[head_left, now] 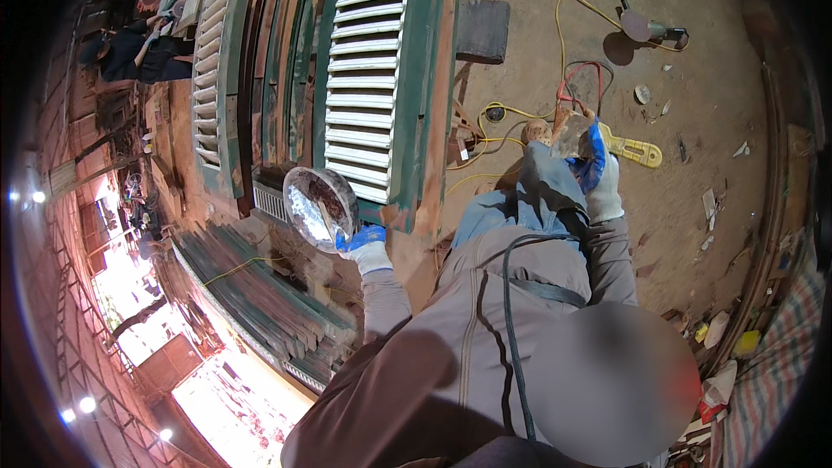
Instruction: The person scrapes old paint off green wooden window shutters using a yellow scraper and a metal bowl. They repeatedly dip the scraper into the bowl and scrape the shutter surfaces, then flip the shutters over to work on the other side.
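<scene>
Bowl and Scraper: Grip Points and Handling

Your left hand (362, 247) was closed on the rim of a grey bowl (347, 195), at its near right edge. The bowl sat beside the lower end of a louvred shutter (368, 78); contact between them could not be confirmed. Your right hand (600, 175) was closed on a wide-bladed scraper (637, 151) above your jeans (544, 186), near where the blade (570, 133) met the yellow handle. Exact finger placement was partly hidden.

Bowl: The wall looked rigid. White material (305, 208) and reddish-brown residue lay inside, so the load was probably moderate and off-centre. A one-sided rim hold was likely to let the bowl tip; a second point of support under the base was the safer arrangement. Any wet smear on the rim would have made it slippery.

Scraper: The tool was probably light. The blade appeared stiff, perhaps slightly springy toward its edge, and bore brownish marks. The handle, which projected to the right of your glove, offered the secure hold; fingers belonged clear of the blade's edge.
</scene>
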The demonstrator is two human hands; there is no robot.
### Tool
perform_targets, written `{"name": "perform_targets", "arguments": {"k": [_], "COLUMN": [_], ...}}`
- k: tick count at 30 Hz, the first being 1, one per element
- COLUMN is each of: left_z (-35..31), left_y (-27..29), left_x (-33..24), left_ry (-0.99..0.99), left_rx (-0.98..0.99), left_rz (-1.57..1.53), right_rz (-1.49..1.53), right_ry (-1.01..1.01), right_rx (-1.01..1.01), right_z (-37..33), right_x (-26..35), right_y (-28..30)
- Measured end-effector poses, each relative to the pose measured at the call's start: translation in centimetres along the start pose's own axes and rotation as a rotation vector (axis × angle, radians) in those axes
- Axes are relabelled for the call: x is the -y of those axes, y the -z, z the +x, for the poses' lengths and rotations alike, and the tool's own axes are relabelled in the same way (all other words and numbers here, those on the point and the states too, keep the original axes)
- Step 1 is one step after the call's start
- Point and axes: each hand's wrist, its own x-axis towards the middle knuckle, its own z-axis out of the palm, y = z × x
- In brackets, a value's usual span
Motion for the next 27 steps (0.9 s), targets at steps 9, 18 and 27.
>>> {"name": "perform_targets", "arguments": {"k": [9,18,27], "left_z": [3.0,-3.3,-1.7], "left_y": [0.7,-2.7,-3.4], "left_x": [0.0,1.4,-5.2], "left_ry": [0.086,0.034,0.232], "left_rx": [-0.111,-0.141,-0.106], "left_rz": [-0.031,0.12,0.05], "right_rz": [0.063,-0.22,0.006], "right_ry": [-0.038,0.183,0.024], "right_rx": [-0.009,-0.052,0.057], "right_z": [-1.8,-3.8,-5.7], "right_x": [0.8,-0.3,-6.4], "right_y": [1.1,0.5,-5.9]}}
